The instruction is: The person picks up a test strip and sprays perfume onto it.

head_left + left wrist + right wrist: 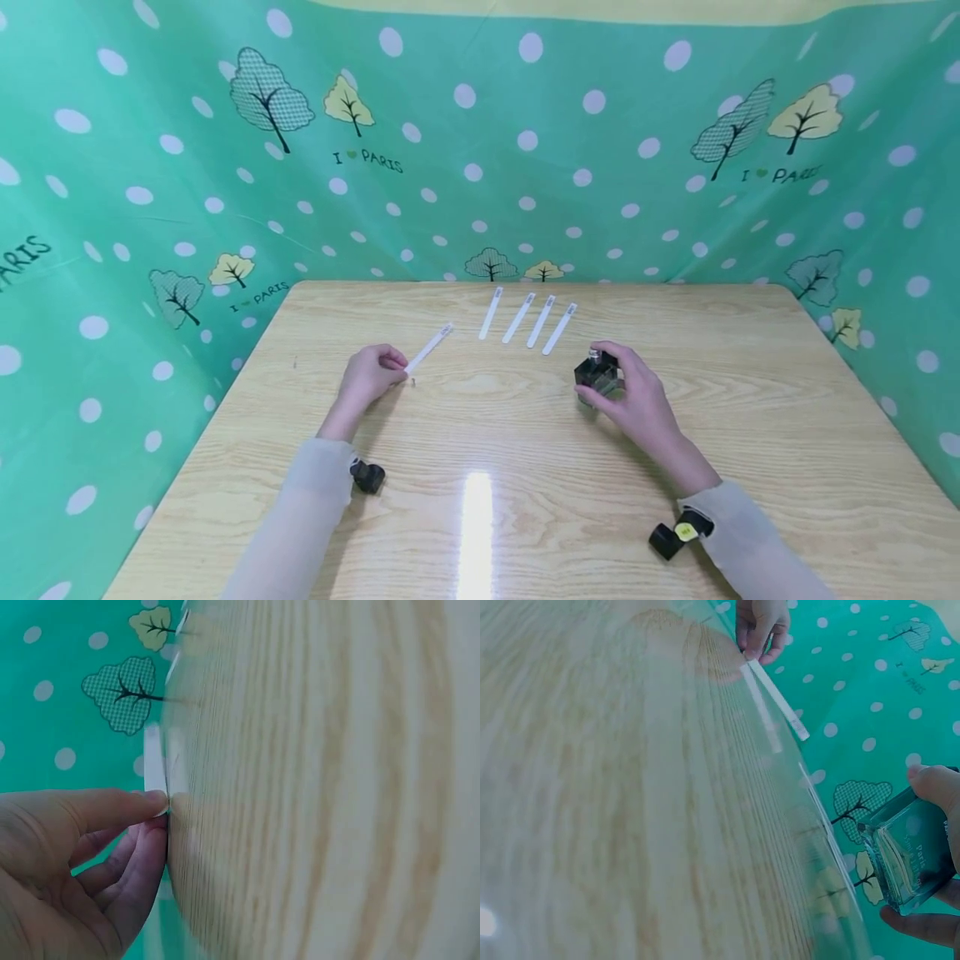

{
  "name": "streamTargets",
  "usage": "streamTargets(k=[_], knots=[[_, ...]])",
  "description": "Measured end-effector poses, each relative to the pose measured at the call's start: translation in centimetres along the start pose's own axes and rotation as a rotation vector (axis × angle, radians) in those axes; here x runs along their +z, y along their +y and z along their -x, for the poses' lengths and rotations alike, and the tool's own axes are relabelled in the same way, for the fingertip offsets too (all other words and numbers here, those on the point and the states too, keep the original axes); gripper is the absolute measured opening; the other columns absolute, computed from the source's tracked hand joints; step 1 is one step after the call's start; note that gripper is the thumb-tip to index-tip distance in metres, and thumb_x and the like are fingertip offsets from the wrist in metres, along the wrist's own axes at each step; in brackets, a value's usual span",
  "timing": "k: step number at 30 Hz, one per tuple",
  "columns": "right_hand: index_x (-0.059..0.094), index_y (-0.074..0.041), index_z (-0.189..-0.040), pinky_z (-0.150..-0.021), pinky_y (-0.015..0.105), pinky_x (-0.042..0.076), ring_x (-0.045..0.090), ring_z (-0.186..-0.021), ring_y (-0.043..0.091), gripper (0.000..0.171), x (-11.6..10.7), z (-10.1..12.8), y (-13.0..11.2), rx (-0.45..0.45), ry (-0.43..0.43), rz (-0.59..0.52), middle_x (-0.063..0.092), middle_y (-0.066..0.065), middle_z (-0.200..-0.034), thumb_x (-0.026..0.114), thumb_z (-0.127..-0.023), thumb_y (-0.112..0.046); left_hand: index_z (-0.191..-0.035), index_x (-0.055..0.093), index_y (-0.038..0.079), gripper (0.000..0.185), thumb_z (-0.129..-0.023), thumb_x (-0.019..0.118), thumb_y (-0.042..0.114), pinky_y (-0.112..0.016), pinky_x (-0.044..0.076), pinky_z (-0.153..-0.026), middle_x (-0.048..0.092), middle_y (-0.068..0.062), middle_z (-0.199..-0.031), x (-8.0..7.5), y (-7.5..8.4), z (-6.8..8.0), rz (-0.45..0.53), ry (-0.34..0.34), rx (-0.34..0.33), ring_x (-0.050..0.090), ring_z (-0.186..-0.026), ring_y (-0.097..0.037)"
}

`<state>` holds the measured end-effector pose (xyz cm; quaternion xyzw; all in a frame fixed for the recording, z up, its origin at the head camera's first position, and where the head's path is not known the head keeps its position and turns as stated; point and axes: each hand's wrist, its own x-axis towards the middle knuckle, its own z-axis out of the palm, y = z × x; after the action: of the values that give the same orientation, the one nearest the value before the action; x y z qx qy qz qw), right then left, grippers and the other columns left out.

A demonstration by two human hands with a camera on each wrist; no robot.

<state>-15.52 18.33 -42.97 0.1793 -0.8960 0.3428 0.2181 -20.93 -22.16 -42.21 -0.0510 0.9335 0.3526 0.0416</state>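
Observation:
My left hand (369, 377) pinches the near end of a white paper strip (429, 347) just above the wooden table (480, 433); in the left wrist view thumb and fingers (142, 806) close on the strip (154, 761). My right hand (633, 396) grips a small square glass bottle (597, 373) standing on the table right of centre; the right wrist view shows the bottle (909, 855) held between fingers and thumb, with the left hand (760, 626) and its strip (778, 699) far off. Several more white strips (528, 319) lie side by side near the table's far edge.
A green polka-dot curtain (480, 142) with tree prints surrounds the table on three sides. A bright light reflection (476, 525) sits on the near tabletop. Black wrist camera mounts (367, 477) show at both sleeves.

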Motion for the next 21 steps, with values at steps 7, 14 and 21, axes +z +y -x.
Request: streamTargets(k=[7, 14, 21], knots=[[0.049, -0.015, -0.139, -0.071, 0.045, 0.064, 0.064, -0.109, 0.036, 0.071, 0.0, -0.3, -0.3, -0.004, -0.001, -0.01, 0.06, 0.016, -0.129, 0.086, -0.079, -0.022, -0.105, 0.071, 0.006, 0.019, -0.087, 0.074, 0.01, -0.034, 0.05, -0.084, 0.075, -0.013, -0.1, -0.3, -0.5, -0.2, 0.079, -0.003, -0.02, 0.067, -0.091, -0.025], [0.05, -0.016, -0.139, -0.071, 0.045, 0.064, 0.064, -0.11, 0.036, 0.07, 0.0, -0.5, -0.5, -0.003, -0.008, -0.003, 0.06, 0.016, -0.13, 0.086, -0.079, -0.024, -0.108, 0.07, 0.005, 0.02, -0.089, 0.072, 0.011, -0.031, 0.055, -0.087, 0.073, -0.014, -0.103, -0.4, 0.1, -0.2, 0.157, -0.03, -0.019, 0.066, -0.095, -0.022], [0.049, -0.017, -0.139, -0.072, 0.045, 0.064, 0.064, -0.11, 0.037, 0.07, 0.2, -0.7, -0.6, 0.006, -0.017, 0.005, 0.06, 0.015, -0.131, 0.085, -0.08, -0.025, -0.11, 0.068, 0.0, 0.021, -0.09, 0.071, 0.007, -0.026, 0.062, -0.08, 0.071, -0.013, -0.101, -0.1, 0.9, -0.1, 0.289, -0.076, -0.036, 0.065, -0.085, -0.013]])
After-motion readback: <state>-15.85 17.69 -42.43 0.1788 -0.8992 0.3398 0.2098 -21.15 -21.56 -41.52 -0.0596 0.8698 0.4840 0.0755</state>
